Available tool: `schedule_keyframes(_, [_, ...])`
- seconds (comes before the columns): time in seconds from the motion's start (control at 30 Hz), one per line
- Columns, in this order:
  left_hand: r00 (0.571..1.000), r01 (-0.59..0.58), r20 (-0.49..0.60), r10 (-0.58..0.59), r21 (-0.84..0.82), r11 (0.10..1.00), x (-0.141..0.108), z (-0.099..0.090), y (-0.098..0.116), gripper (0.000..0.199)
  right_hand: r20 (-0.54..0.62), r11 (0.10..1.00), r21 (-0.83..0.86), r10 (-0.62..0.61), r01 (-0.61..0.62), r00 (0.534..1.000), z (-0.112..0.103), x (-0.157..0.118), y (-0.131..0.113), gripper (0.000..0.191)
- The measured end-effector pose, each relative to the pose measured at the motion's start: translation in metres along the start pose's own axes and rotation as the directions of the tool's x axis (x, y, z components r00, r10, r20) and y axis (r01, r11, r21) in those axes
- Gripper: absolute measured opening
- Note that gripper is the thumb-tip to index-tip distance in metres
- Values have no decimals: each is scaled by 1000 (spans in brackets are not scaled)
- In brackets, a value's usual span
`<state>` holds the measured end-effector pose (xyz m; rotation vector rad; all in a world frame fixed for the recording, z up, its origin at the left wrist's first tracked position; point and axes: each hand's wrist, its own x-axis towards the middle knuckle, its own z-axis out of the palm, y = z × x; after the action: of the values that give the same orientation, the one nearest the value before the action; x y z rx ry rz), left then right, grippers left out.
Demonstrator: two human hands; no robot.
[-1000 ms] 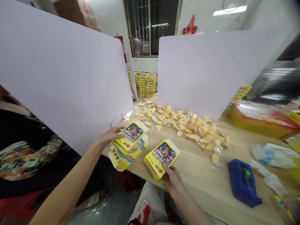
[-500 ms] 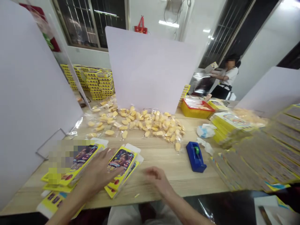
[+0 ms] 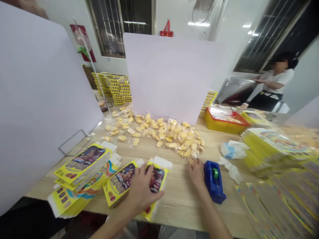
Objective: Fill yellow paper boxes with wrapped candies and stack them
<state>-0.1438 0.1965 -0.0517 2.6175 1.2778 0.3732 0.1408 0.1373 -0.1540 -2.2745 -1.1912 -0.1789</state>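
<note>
Two printed yellow cardboard boxes (image 3: 117,186) lie side by side near the front edge of the pale wood-grain table (image 3: 179,205); left hand (image 3: 141,186) is over both, fingers spread. Right hand (image 3: 195,171) is at the near edge of a heap of yellow oval pieces in clear wrappers (image 3: 160,132), fingers bent, pinch cannot be told. Blue plastic tape dispenser (image 3: 214,191) just beside it; upright white panel (image 3: 169,76) behind the heap

Single view, worn on head, from above near edge of table (image 3: 175,203), facing forward and down; left hand (image 3: 141,186), right hand (image 3: 196,171) close in lower middle, divider (image 3: 171,74) beyond, wall (image 3: 179,15) farthest.
</note>
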Motion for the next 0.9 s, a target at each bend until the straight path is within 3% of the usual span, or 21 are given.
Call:
schedule_keyframes(0.13, [989,55,142,-47,-52,997,-22,49,51,90,20,998,59,-27,26,999,-1,-8,0,31])
schedule_keyframes(0.2, [979,62,199,-51,-45,997,-29,58,56,86,47,991,132,-24,18,999,-4,-11,0,24])
schedule_keyframes(0.27, [980,25,197,-20,-24,999,-24,53,51,81,80,980,198,-24,7,997,-7,-12,1,21])
schedule_keyframes(0.33, [993,-31,117,29,8,999,0,40,44,72,87,974,223,11,-31,996,-8,-9,2,26])
schedule_keyframes(0.43, [991,-133,-26,133,3,991,72,23,42,49,140,967,203,127,-154,982,-8,-2,2,41])
schedule_keyframes(0.47, [985,-172,-25,171,-28,985,101,21,45,39,180,961,195,161,-196,970,-8,1,1,46])
schedule_keyframes(0.53, [974,-201,75,213,-142,969,158,26,53,29,251,946,197,206,-259,946,-8,6,-2,45])
schedule_keyframes(0.63, [957,-189,173,232,-230,955,220,47,65,23,267,938,239,187,-252,945,-10,12,-5,20])
schedule_keyframes(0.7, [947,-157,227,227,-290,944,240,62,65,21,259,937,272,149,-220,954,-11,13,-3,6])
schedule_keyframes(0.77, [945,-105,255,204,-357,928,246,70,58,22,255,934,300,115,-192,960,-13,11,0,9])
schedule_keyframes(0.83, [955,-43,246,164,-432,901,242,72,45,24,239,914,359,106,-189,965,-16,8,0,10])
schedule_keyframes(0.9, [969,24,222,108,-522,853,228,69,31,23,206,826,513,146,-234,968,-19,7,-5,16])
